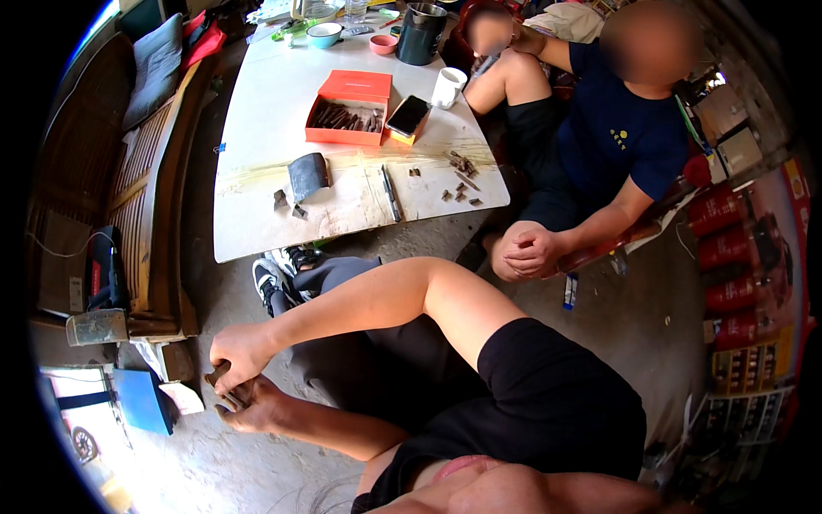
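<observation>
Right hand [241, 349] just beside left hand [254, 411], both narrow, holding brown pieces [219, 373]
From my distance I see them away from the table [248, 214], where one red box [338, 135] contains brown sticks [347, 118]

Grey floor [616, 343] brightly lit at lower left, slatted wooden bench [135, 182] (topped by a dark cushion [156, 79]) set at left, pale table [272, 111] placed at upper centre.

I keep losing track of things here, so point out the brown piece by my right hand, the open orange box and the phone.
Brown piece [219, 373]: head view, on its exposed part.
Orange box [342, 136]: head view, on its front wall.
Phone [408, 115]: head view, on its dark screen.
</observation>
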### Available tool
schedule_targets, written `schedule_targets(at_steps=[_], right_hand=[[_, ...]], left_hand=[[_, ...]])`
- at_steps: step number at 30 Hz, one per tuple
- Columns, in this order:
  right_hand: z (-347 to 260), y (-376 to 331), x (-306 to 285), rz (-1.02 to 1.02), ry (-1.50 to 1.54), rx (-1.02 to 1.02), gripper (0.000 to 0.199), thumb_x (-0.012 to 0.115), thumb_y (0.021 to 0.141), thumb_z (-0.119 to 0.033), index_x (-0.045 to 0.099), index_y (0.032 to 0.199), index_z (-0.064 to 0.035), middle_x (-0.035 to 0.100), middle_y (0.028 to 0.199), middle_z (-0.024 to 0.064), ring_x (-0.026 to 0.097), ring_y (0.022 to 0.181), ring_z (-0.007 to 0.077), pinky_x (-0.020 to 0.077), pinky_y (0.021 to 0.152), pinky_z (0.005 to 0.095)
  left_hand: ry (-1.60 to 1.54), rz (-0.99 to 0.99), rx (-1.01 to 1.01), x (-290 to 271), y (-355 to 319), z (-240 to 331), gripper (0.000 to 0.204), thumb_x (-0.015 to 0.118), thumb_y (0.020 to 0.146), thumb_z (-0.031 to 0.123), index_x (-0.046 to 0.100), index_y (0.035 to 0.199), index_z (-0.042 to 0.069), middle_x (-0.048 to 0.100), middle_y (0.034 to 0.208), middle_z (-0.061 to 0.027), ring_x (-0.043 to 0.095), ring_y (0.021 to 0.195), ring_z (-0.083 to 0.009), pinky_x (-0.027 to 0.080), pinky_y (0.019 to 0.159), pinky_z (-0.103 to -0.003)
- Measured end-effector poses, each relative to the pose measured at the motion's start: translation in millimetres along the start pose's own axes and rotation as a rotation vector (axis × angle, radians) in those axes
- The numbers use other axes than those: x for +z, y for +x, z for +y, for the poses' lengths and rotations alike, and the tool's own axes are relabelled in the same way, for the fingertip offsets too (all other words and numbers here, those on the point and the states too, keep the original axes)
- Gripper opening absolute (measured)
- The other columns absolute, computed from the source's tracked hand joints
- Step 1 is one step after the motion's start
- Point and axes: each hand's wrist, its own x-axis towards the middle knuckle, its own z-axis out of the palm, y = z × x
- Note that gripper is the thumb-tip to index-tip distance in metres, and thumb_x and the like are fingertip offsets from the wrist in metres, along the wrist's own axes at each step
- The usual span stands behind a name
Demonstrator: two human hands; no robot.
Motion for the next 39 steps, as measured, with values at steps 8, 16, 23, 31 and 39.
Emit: schedule_targets(at_steps=[8, 16, 23, 31, 39], right_hand=[[-3.7, 0.1, 0.4, -0.017, 0.012, 0.006, 0.050, 0.068, 0.072, -0.047, 0.062, 0.068, 0.0025, 0.060, 0.067, 0.0205, 0.059, 0.063, 0.0362, 0.0430, 0.055, 0.0415], [-1.7, -1.5, 3.6, -0.007, 0.007, -0.012, 0.049, 0.068, 0.072, -0.046, 0.062, 0.069, 0.0026, 0.060, 0.067, 0.0205, 0.059, 0.063, 0.0360, 0.0426, 0.054, 0.0409], [6.1, -6.7, -11.7, 0.013, -0.004, -0.057, 0.047, 0.068, 0.074, -0.044, 0.062, 0.070, 0.0029, 0.060, 0.068, 0.0211, 0.059, 0.063, 0.0357, 0.0436, 0.055, 0.0410], [2.3, 11.4, -17.4, 0.012, 0.467, 0.038, 0.028, 0.061, 0.087, -0.024, 0.063, 0.081, 0.0031, 0.061, 0.070, 0.0074, 0.056, 0.066, 0.0065, 0.0461, 0.055, 0.0268], [-35.1, -3.3, -7.3, -0.298, 0.298, 0.219, 0.026, 0.059, 0.089, -0.017, 0.057, 0.071, 0.0030, 0.055, 0.066, -0.0025, 0.046, 0.065, 0.0021, 0.0389, 0.056, 0.0213]], left_hand=[[-0.009, 0.053, -0.006, 10.7, -8.5, 4.0, 0.049, 0.048, 0.085, 0.029, 0.052, 0.120, -0.006, 0.058, 0.116, -0.0175, 0.058, 0.106, -0.0295, 0.047, 0.092, -0.042], [0.004, 0.008, -0.008, 0.7, -5.0, 4.5, 0.049, 0.044, 0.086, 0.029, 0.052, 0.121, -0.006, 0.058, 0.117, -0.0178, 0.057, 0.108, -0.0300, 0.046, 0.094, -0.042], [-0.133, -0.269, -0.141, -12.9, 12.6, -14.4, 0.049, 0.040, 0.088, 0.030, 0.052, 0.118, -0.008, 0.059, 0.112, -0.0195, 0.060, 0.102, -0.0295, 0.050, 0.088, -0.040], [-0.075, -0.264, -0.114, -30.2, 27.5, -9.7, 0.032, 0.035, 0.096, 0.031, 0.051, 0.079, 0.009, 0.058, 0.081, -0.0044, 0.058, 0.074, -0.0183, 0.049, 0.065, -0.030], [-0.238, -0.027, -0.086, 6.1, -10.2, 4.3, 0.033, 0.044, 0.093, 0.036, 0.051, 0.078, 0.007, 0.062, 0.098, -0.0161, 0.057, 0.084, -0.0242, 0.047, 0.077, -0.033]])
